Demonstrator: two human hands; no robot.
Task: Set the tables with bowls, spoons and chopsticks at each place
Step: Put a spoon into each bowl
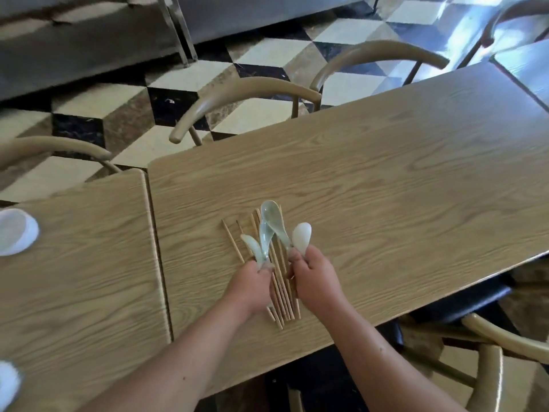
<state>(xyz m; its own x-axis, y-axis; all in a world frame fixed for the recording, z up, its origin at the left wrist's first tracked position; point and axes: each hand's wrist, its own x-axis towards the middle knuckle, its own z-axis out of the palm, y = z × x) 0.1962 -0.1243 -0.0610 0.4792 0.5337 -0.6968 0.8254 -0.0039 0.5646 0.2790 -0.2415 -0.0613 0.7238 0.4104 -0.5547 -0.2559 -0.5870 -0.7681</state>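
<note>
Left hand (252,285): fingers curled round the handles of two pale green spoons (264,239). Right hand (315,281): fingers grip an upturned green spoon (271,217) and a white spoon (301,236). Chopsticks (234,245) lie fanned on the worktop (386,188) beneath both hands. White bowl (16,231) on the adjacent worktop, far left.

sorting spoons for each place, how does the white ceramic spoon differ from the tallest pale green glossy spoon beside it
Colour: the white ceramic spoon is opaque; the tallest pale green glossy spoon is tinted, slightly see-through. Reach: the green spoon's bowl sticks out farther from the right hand, handle showing; the white spoon's bowl sits close against it. Shared: that hand holds both.
</note>
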